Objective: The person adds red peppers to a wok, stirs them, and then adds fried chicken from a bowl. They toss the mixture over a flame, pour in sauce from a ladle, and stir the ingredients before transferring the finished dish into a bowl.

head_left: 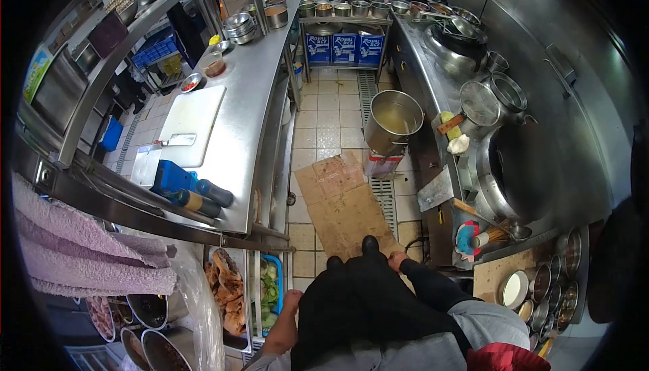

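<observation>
My left hand [292,300] hangs low beside the dark apron, near a blue-rimmed tray of green vegetables [271,286] and a steel tray of browned meat [226,293]. It looks curled, with its fingers mostly hidden. At my right side, my right hand [397,260] is small in view above the cardboard [348,205] on the floor. Its fingers are too indistinct to read, and no object shows in it. Neither hand touches the worktop or the stove.
A steel worktop [250,94] at left bears a white cutting board [194,122] with a cleaver [177,140]. A large pot [394,122] stands ahead on a tin. Woks and a strainer [481,102] line the right counter. People stand at the far end.
</observation>
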A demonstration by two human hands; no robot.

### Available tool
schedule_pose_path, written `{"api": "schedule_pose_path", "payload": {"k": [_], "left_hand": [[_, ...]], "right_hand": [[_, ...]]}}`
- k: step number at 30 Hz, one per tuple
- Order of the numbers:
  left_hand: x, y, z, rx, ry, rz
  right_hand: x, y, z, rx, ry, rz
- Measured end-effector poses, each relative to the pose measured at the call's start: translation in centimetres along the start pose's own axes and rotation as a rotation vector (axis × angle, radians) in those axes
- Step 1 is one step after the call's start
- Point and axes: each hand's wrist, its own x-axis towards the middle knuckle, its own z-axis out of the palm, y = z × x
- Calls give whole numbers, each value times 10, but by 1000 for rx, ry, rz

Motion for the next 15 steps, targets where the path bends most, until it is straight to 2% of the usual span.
{"api": "schedule_pose_path", "payload": {"k": [3, 6, 7, 9, 13, 15], "left_hand": [[0, -1, 1, -128, -1, -113], [1, 6, -4, 1, -26, -94], [9, -8, 0, 3, -27, -93], [24, -34, 9, 95, 65, 222], [25, -30, 5, 77, 4, 226], [15, -14, 0, 38, 39, 125]], "right_hand": [[-9, -9, -7, 76, -39, 55], [-12, -13, -9, 114, -51, 93], [-12, -14, -9, 110, -48, 93], [-12, -15, -9, 86, -43, 80], [-15, -19, -14, 80, -66, 102], [-13, -19, -13, 68, -58, 92]]}}
